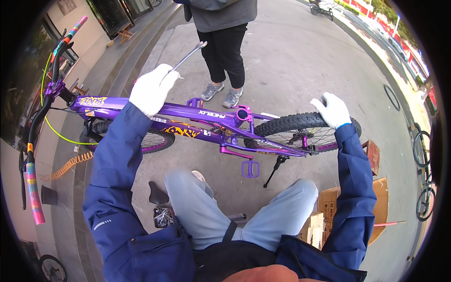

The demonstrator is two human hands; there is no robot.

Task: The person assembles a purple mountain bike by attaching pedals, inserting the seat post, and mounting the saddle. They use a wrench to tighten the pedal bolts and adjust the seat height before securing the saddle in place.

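Note:
A purple bicycle [188, 110] stands across in front of me, handlebar on the left and rear wheel on the right. My left hand [152, 91], in a white glove, is closed round a silver wrench [189, 55] and held over the frame's top tube. The wrench's head points up and right, apart from the bicycle. At the rear tire [291, 123], my gloved right hand [333, 111] rests over the tread with thumb and fingers apart. No saddle sits in the purple seat clamp [242, 114]; a black saddle [158, 193] lies on the ground by my knee.
Another person [225, 47] stands just beyond the bicycle. A box of small metal parts [163, 217] is near my left leg. Cardboard boxes [329, 207] sit to my right. An orange coiled hose [73, 164] lies left, and bicycle tires [421, 148] rest at far right.

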